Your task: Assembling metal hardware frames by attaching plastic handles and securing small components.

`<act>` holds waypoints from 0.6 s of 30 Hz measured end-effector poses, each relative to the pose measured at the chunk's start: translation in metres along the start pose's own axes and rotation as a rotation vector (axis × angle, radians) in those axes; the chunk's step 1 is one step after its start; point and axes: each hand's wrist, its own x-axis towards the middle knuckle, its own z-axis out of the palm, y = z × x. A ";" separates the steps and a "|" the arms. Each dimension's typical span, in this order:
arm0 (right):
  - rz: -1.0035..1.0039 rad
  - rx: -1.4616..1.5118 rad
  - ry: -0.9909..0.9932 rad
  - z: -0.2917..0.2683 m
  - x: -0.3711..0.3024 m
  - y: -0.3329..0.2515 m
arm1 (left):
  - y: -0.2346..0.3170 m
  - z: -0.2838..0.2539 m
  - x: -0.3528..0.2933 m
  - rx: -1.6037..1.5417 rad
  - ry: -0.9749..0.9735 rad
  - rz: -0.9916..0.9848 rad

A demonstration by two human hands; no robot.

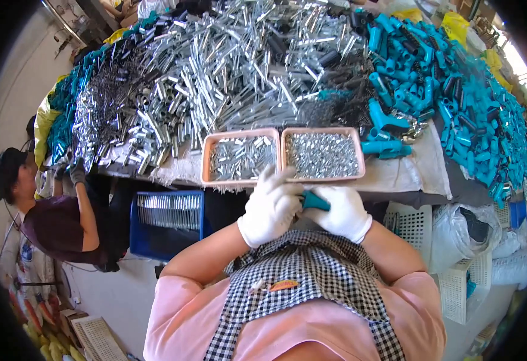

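Observation:
White gloves cover both my hands, which meet just in front of the table's near edge. My right hand is closed round a teal plastic piece, shaped like the curved teal handles on the table; much of it is hidden by the glove. Close against its left end is my left hand, fingers bent together and slightly blurred; what they hold, if anything, is hidden. Just beyond my hands stand two shallow pink trays: the left tray holds small metal pins, the right tray small shiny metal pieces.
A large heap of metal tubes and rods covers the table's middle. Teal handles pile up at right. A blue crate of metal rods sits at lower left, near a co-worker. White baskets stand at lower right.

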 end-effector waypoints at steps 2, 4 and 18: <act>-0.004 -0.039 -0.021 -0.001 -0.002 0.002 | 0.004 0.002 0.001 0.121 -0.164 0.095; -0.042 -0.076 -0.039 0.010 -0.007 0.018 | 0.001 -0.003 0.007 0.119 -0.297 0.118; -0.166 -0.290 -0.121 -0.007 -0.037 0.018 | -0.019 -0.014 0.010 -0.742 -0.687 -0.850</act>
